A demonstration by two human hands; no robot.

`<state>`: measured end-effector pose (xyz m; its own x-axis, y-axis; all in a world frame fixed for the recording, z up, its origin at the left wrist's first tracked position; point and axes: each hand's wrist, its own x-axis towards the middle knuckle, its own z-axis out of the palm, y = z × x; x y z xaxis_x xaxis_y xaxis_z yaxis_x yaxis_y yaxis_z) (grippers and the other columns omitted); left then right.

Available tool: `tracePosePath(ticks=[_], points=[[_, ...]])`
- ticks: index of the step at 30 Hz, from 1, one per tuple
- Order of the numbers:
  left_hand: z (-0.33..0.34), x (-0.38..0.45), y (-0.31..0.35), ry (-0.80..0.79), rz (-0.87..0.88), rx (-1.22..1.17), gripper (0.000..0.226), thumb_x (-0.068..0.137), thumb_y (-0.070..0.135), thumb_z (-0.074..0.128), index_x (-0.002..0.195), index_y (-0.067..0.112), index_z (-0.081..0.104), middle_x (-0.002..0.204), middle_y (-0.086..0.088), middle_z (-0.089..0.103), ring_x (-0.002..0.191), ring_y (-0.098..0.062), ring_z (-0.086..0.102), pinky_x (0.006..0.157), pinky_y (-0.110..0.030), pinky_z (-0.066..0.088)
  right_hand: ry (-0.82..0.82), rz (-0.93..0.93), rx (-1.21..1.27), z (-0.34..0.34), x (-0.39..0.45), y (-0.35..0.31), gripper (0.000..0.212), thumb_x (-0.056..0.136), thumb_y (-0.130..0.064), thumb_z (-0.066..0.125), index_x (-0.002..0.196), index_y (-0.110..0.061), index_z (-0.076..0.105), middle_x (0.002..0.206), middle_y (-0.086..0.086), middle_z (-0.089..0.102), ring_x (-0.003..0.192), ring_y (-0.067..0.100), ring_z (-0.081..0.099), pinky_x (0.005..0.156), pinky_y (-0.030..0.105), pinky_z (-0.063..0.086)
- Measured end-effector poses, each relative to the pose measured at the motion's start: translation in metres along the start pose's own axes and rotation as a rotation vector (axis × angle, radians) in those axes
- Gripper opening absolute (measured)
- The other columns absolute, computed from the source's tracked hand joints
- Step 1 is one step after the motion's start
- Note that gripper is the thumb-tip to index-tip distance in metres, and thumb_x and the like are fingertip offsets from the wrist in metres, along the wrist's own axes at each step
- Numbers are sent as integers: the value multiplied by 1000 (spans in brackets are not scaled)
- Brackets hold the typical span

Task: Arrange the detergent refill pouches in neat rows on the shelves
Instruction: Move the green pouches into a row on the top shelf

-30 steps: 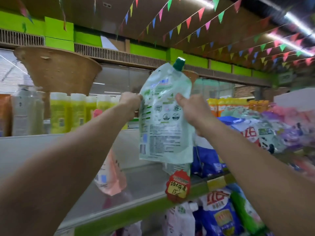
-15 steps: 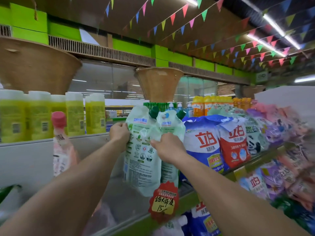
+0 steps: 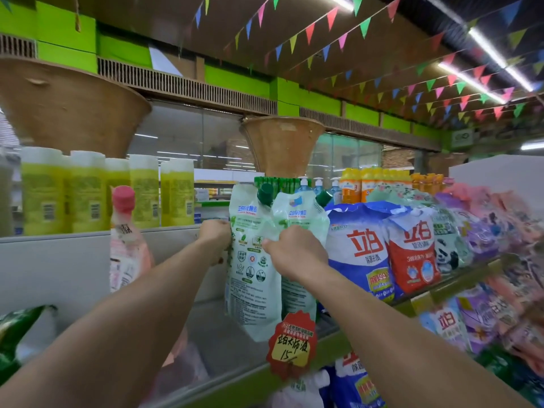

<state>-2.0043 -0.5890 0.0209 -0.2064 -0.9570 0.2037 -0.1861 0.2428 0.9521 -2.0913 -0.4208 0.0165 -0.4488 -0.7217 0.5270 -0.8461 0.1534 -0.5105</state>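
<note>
The left hand grips the left edge of a pale green plastic refill pouch with a dark green cap. The right hand pinches its right edge. The pouch stands upright on the grey shelf, touching a second matching green pouch just beside blue detergent bags.

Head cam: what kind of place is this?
Most likely a supermarket's cleaning aisle: a shelf stocked with detergent bags and green refill pouches, a handwritten red price tag clipped to the edge, and bunting overhead.
</note>
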Motion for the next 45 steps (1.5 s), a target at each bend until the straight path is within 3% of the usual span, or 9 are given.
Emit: tracePosePath(ticks=[6, 12, 16, 20, 23, 26, 31, 36, 45], points=[[9, -15, -2, -48, 14, -8, 28, 98, 16, 47, 104, -3, 66, 93, -19, 74, 65, -26, 63, 59, -34, 54, -7, 11, 8, 1, -6, 3, 43, 92, -49, 45, 63, -16, 42, 69, 1, 50, 70, 26, 53, 50, 30, 31], [-9, -34, 4, -86, 23, 20, 28, 98, 18, 44, 96, 6, 69, 88, -11, 72, 72, -25, 66, 58, -34, 54, -72, 12, 30, -6, -8, 3, 47, 87, -55, 52, 62, -15, 48, 59, 0, 54, 54, 20, 55, 51, 29, 40], [-29, -51, 10, -106, 73, 90, 22, 95, 20, 48, 86, 16, 68, 91, -5, 65, 77, -22, 59, 56, -33, 51, -82, 3, 81, -11, -14, -3, 43, 82, -53, 59, 67, -13, 54, 63, 1, 58, 58, 21, 59, 56, 31, 45], [-46, -77, 14, -121, 140, 141, 27, 92, 20, 51, 115, 19, 66, 96, 0, 61, 84, -23, 60, 61, -33, 54, 112, -76, 193, -15, -24, -21, 40, 78, -47, 64, 99, -15, 49, 94, -1, 53, 82, 20, 54, 65, 31, 39], [-63, -100, 16, -150, 162, 158, 38, 93, 20, 53, 130, 16, 58, 106, -2, 63, 88, -22, 63, 60, -32, 55, 318, -197, 233, -12, -39, -42, 34, 78, -38, 66, 95, -20, 43, 97, -3, 44, 87, 19, 48, 69, 32, 36], [-91, -128, 20, -244, 159, 98, 35, 91, 18, 56, 125, 13, 62, 103, -6, 64, 81, -21, 64, 64, -32, 55, 423, -286, 233, -4, -57, -66, 30, 77, -34, 65, 95, -19, 45, 97, -2, 46, 93, 20, 48, 73, 34, 42], [-170, -168, 19, -394, 167, 56, 17, 92, 16, 57, 104, 9, 67, 86, -4, 71, 78, -20, 71, 74, -38, 56, 280, -335, 316, 18, -86, -129, 22, 78, -33, 62, 90, -25, 46, 100, 1, 57, 95, 23, 55, 78, 35, 45], [-278, -181, -7, -202, 118, 84, 30, 92, 11, 58, 121, 8, 61, 104, -13, 69, 90, -28, 68, 77, -42, 56, 119, -353, 331, 57, -118, -201, 22, 76, -36, 63, 92, -23, 55, 102, 2, 59, 95, 25, 56, 76, 33, 44], [-439, -179, -93, 104, -44, 285, 26, 88, 14, 56, 113, 11, 63, 111, -14, 62, 86, -24, 57, 68, -36, 51, -247, -422, 170, 150, -170, -283, 39, 77, -39, 65, 111, -20, 62, 116, 3, 62, 104, 21, 57, 86, 32, 47]])
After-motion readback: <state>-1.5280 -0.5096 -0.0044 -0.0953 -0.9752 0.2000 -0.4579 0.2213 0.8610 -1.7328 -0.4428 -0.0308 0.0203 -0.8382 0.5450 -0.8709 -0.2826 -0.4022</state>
